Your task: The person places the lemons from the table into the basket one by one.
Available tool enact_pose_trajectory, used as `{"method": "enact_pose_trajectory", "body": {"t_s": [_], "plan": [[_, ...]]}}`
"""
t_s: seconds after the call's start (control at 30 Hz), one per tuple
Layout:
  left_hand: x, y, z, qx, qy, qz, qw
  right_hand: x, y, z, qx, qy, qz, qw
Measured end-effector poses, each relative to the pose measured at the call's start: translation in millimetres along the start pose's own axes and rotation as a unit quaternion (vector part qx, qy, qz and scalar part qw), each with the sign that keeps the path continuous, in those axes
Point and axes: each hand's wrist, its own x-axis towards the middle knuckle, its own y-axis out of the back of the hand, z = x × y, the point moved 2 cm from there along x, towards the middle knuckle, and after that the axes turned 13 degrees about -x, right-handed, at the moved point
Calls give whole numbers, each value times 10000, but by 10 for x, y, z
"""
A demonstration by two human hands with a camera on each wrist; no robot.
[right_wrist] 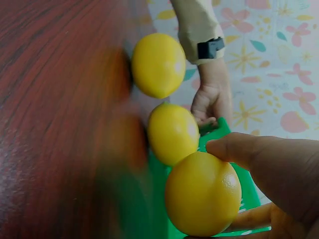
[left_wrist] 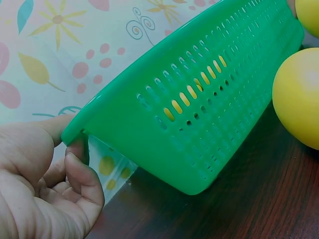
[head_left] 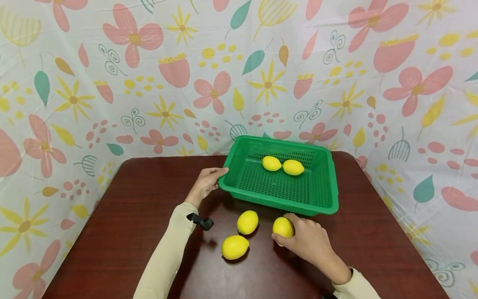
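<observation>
My left hand (head_left: 204, 185) grips the left rim of a green plastic basket (head_left: 276, 203), thumb on top and fingers curled beneath, as the left wrist view also shows. In front of the basket, my right hand (head_left: 311, 238) holds a lemon (head_left: 282, 227) between thumb and fingers. The right wrist view has this lemon (right_wrist: 202, 194) close up, with the thumb at its side. Two more lemons lie on the table to its left, one nearer the basket (head_left: 247, 222) and one closer to me (head_left: 235, 247). Inside the basket, two lemons (head_left: 271, 163) (head_left: 293, 167) sit side by side toward the back.
The dark red-brown wooden table (head_left: 149, 216) ends at a flower-printed curtain (head_left: 213, 62) that rises behind it and along both sides. A black wrist strap mount (head_left: 200, 221) sticks out from the left sleeve, above the table.
</observation>
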Motion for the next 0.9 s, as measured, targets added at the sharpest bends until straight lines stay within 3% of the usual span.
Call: {"method": "enact_pose_trajectory", "body": {"t_s": [0.4, 0.6, 0.9], "plan": [[-20, -13, 35, 24, 134, -132, 9998, -1, 385, -80, 260, 536, 96, 9982], [-26, -15, 46, 34, 78, -74, 9999, 126, 639, -93, 190, 1087, 269, 9935], [-6, 11, -17, -16, -52, -13, 10000, 410, 978, -57, 56, 1469, 112, 9891]]}}
